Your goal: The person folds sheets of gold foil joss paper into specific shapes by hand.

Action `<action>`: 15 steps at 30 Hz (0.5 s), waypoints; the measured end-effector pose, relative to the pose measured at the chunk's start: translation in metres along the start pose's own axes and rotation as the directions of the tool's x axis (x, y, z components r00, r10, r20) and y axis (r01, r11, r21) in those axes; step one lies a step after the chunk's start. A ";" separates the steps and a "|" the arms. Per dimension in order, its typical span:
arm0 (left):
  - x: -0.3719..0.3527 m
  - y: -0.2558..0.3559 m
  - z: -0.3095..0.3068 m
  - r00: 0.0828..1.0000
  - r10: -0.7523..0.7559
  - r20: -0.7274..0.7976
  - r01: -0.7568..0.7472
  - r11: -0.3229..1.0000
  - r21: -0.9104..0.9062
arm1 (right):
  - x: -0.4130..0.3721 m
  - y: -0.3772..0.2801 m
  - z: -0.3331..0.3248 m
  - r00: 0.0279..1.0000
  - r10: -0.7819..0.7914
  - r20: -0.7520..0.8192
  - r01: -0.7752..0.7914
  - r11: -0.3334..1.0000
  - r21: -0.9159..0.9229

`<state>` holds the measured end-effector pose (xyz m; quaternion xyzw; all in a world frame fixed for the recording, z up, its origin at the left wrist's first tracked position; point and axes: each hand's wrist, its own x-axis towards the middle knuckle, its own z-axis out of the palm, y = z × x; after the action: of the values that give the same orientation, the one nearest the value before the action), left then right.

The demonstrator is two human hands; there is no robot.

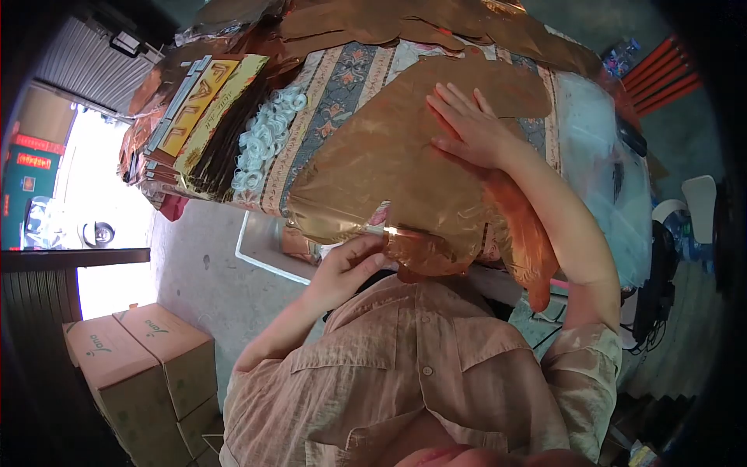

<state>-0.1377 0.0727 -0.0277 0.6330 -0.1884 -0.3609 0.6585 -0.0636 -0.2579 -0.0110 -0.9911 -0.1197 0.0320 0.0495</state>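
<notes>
A large flat copper-brown foil balloon [366,167] lies across the table and hangs over its near edge. My right hand [467,128] rests on it with the fingers spread and the palm down. At the near left edge, the fingers of my left hand [354,265] are curled and pinched on the foil. A small pink-and-white strip [380,213] shows just above those fingertips. Below my right forearm, a shiny orange-brown fold of foil [525,241] droops toward my lap.
Stacked printed packets [214,117] and a pile of white ribbon coils [268,132] lie on the left of the patterned tablecloth [342,78]. More brown foil sheets [350,23] cover the far side. Clear plastic bags [587,140] are at right. Cardboard boxes [140,350] stand on the floor.
</notes>
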 end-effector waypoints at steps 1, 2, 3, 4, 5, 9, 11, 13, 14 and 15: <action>0.003 -0.002 0.003 0.999 -0.041 0.024 0.044 0.992 -0.117 | 0.000 -0.001 0.000 1.000 0.010 -0.007 -0.010 1.000 0.010; 0.006 -0.002 0.005 0.999 -0.037 0.023 0.040 0.992 -0.117 | 0.000 -0.002 0.001 1.000 0.021 -0.015 -0.021 1.000 0.019; 0.008 -0.003 0.006 0.999 -0.039 0.031 0.043 0.990 -0.135 | 0.000 -0.001 0.003 1.000 0.021 -0.015 -0.021 1.000 0.017; 0.010 -0.003 0.007 0.998 -0.040 0.040 0.046 0.988 -0.150 | 0.000 -0.001 0.004 0.999 0.017 -0.028 -0.016 1.000 0.027; 0.012 0.003 0.012 0.997 -0.075 0.006 0.075 0.978 -0.193 | 0.000 0.000 0.004 0.999 0.015 -0.042 -0.013 0.999 0.037; 0.011 0.000 0.010 0.997 -0.082 -0.011 0.077 0.967 -0.242 | -0.002 -0.006 -0.002 0.999 0.043 -0.029 -0.042 0.998 0.035; 0.009 0.006 0.012 0.994 -0.084 -0.065 0.068 0.973 -0.220 | -0.001 -0.007 0.001 0.999 0.043 -0.029 -0.041 0.998 0.046; 0.008 0.005 0.012 0.993 -0.094 -0.071 0.075 0.969 -0.236 | -0.001 -0.007 0.002 0.998 0.042 -0.045 -0.039 0.998 0.054; 0.008 0.005 0.012 0.989 -0.116 -0.090 0.090 0.963 -0.256 | -0.001 -0.008 0.002 0.998 0.029 -0.054 -0.025 0.997 0.073; 0.008 0.006 0.013 0.987 -0.126 -0.102 0.095 0.959 -0.268 | -0.001 -0.008 0.002 0.998 0.030 -0.059 -0.026 0.997 0.068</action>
<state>-0.1400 0.0572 -0.0222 0.5699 -0.0640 -0.3811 0.7252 -0.0665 -0.2503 -0.0121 -0.9909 -0.1032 0.0072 0.0860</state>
